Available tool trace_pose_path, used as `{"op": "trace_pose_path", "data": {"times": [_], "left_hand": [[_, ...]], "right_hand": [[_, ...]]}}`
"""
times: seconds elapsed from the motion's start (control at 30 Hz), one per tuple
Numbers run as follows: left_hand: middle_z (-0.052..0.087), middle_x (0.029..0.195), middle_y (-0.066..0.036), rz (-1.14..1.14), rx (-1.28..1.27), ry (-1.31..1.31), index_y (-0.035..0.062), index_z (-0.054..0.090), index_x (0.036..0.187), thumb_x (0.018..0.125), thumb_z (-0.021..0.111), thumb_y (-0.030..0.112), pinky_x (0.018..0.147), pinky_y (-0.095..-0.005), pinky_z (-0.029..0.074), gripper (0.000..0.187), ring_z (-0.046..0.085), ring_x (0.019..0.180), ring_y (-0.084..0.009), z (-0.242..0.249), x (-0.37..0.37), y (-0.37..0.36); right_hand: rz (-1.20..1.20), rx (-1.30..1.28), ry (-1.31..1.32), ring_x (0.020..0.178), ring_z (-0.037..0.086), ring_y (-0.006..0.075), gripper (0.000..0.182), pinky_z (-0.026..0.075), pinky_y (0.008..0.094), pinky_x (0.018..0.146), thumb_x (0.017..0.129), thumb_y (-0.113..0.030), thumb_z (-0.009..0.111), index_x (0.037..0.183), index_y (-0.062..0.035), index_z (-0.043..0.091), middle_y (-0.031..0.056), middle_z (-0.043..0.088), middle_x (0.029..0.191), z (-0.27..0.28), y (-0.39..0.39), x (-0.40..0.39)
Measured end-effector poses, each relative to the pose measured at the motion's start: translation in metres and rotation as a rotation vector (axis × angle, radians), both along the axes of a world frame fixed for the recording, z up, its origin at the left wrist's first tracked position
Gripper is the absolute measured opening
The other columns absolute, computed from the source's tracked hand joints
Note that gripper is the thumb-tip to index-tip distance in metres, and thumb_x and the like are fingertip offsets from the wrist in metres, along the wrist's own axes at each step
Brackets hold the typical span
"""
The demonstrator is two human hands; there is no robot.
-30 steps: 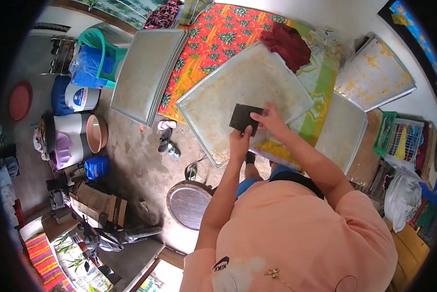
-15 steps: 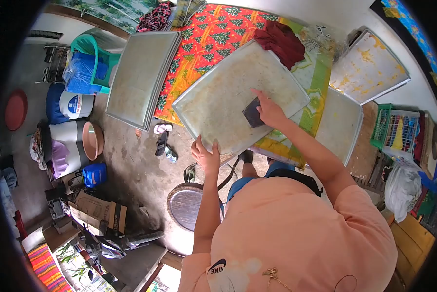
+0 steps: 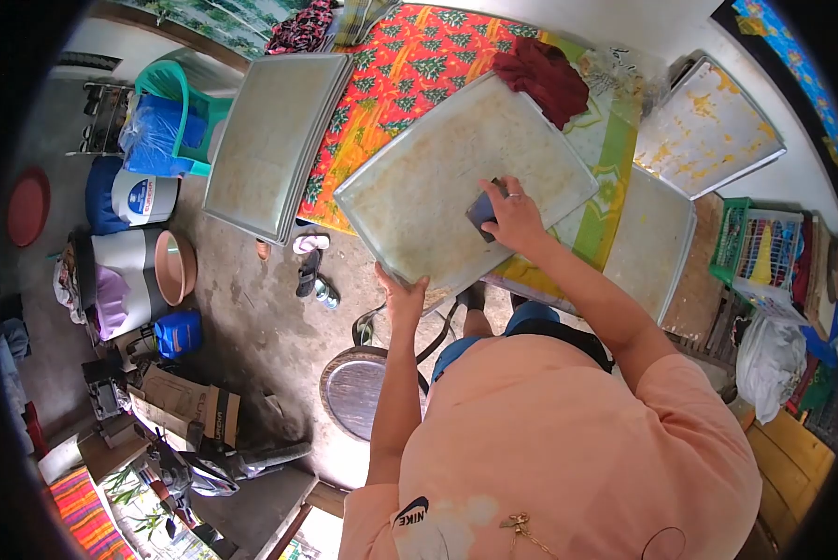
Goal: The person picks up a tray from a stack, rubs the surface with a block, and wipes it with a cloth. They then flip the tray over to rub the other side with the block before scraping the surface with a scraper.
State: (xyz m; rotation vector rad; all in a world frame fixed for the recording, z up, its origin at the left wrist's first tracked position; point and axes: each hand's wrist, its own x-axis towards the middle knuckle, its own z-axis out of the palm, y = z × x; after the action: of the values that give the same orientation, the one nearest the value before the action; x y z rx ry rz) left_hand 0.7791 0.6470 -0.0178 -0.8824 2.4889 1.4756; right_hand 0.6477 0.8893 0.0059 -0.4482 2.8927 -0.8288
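Observation:
A large metal tray (image 3: pixel 437 159) lies at an angle on the cloth-covered table. My left hand (image 3: pixel 402 294) grips the tray's near left corner, thumb on top and fingers at the edge. My right hand (image 3: pixel 514 217) is closed round a dark flat scraper-like piece (image 3: pixel 481 215), which rests on the tray's surface right of its middle. A dark red cloth (image 3: pixel 542 79) lies bunched at the tray's far right corner.
Stacked trays (image 3: pixel 269 145) stand at the table's left end. A stained tray (image 3: pixel 713 126) leans at the right, above another tray (image 3: pixel 652 247). A round stool (image 3: pixel 358 392) is close to my left forearm. Slippers (image 3: pixel 309 271) lie on the floor.
My right hand's fingers, one of them stretched out before, have closed round the dark piece, which is now tilted. My left hand remains at the tray corner.

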Motion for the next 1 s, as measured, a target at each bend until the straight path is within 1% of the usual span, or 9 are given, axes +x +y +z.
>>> {"op": "trace_pose_path", "data": {"times": [0.17,0.33,0.53,0.57,0.67,0.7,0.8,0.9,1.0], "left_hand": [[0.051,0.126,-0.036,-0.021,-0.077,0.034,0.0072,-0.001,0.150,0.076,0.077,0.022,0.100,-0.0421,0.042,0.109,0.054,0.117,-0.0425,-0.016,0.005,-0.005],[0.051,0.126,-0.036,-0.032,-0.092,0.013,0.0078,-0.002,0.151,0.077,0.076,0.022,0.100,-0.0428,0.042,0.108,0.054,0.118,-0.0431,-0.011,0.002,-0.003],[0.038,0.138,-0.035,-0.027,-0.007,-0.029,0.0014,-0.005,0.149,0.075,0.075,0.009,0.105,-0.0425,0.037,0.109,0.046,0.127,-0.0425,0.003,-0.002,-0.001],[0.038,0.138,-0.035,-0.037,-0.025,-0.031,0.0015,-0.005,0.149,0.075,0.075,0.010,0.105,-0.0427,0.037,0.109,0.046,0.126,-0.0430,-0.001,-0.001,-0.002],[0.037,0.138,-0.036,-0.040,-0.067,-0.030,0.0011,-0.005,0.149,0.074,0.076,0.012,0.105,-0.0433,0.036,0.110,0.045,0.126,-0.0449,-0.011,0.001,-0.005],[0.036,0.139,-0.036,-0.042,-0.064,-0.019,0.0009,-0.005,0.149,0.074,0.076,0.013,0.105,-0.0434,0.036,0.110,0.045,0.126,-0.0450,-0.012,0.001,-0.005],[0.034,0.140,-0.037,-0.043,-0.023,-0.014,0.0002,-0.005,0.148,0.074,0.076,0.014,0.105,-0.0437,0.036,0.111,0.042,0.128,-0.0454,-0.010,-0.001,-0.005],[0.031,0.141,-0.037,-0.029,0.030,-0.043,0.0003,-0.004,0.149,0.074,0.077,0.015,0.106,-0.0438,0.036,0.111,0.040,0.130,-0.0452,-0.003,-0.001,-0.004],[0.030,0.142,-0.038,-0.044,-0.011,-0.019,0.0012,-0.004,0.149,0.074,0.077,0.017,0.106,-0.0437,0.036,0.112,0.039,0.131,-0.0450,-0.015,0.001,-0.009]], "right_hand": [[0.040,0.021,0.103,0.115,0.050,0.0402,0.078,0.046,0.0459,0.094,0.066,-0.021,0.081,0.135,-0.0173,0.043,0.0221,0.042,0.129,0.003,0.002,-0.002],[0.118,0.006,0.138,0.113,0.050,0.0422,0.076,0.045,0.0478,0.094,0.066,-0.022,0.081,0.133,-0.0169,0.046,0.0240,0.045,0.127,-0.009,-0.004,0.006],[-0.262,-0.233,-0.337,0.116,0.051,0.0384,0.078,0.045,0.0487,0.094,0.075,-0.053,0.075,0.135,-0.0144,0.046,0.0249,0.046,0.128,-0.035,0.033,-0.034],[-0.227,-0.383,-0.513,0.107,0.055,0.0269,0.085,0.048,0.0422,0.086,0.078,-0.070,0.061,0.139,-0.0151,0.041,0.0138,0.052,0.123,-0.074,0.045,-0.048],[-0.169,-1.114,-1.186,0.098,0.054,0.0176,0.094,0.048,0.0366,0.077,0.075,-0.080,0.053,0.142,-0.0159,0.037,0.0026,0.056,0.118,-0.003,0.057,-0.034],[-0.096,-1.213,-1.297,0.091,0.051,0.0113,0.097,0.045,0.0310,0.071,0.072,-0.084,0.045,0.142,-0.0170,0.038,-0.0044,0.056,0.116,-0.008,0.063,-0.031],[0.033,-1.456,-1.447,0.094,0.052,0.0125,0.105,0.049,0.0352,0.069,0.069,-0.086,0.039,0.145,-0.0148,0.034,-0.0008,0.054,0.129,-0.017,0.064,-0.016],[0.087,-1.523,-1.519,0.093,0.054,0.0118,0.090,0.048,0.0319,0.074,0.075,-0.078,0.047,0.140,-0.0158,0.040,0.0009,0.057,0.118,-0.002,0.058,-0.001],[-0.003,-1.597,-1.556,0.089,0.059,0.0143,0.072,0.050,0.0352,0.075,0.081,-0.063,0.061,0.130,-0.0111,0.047,0.0084,0.059,0.117,-0.033,0.054,0.001]]}}
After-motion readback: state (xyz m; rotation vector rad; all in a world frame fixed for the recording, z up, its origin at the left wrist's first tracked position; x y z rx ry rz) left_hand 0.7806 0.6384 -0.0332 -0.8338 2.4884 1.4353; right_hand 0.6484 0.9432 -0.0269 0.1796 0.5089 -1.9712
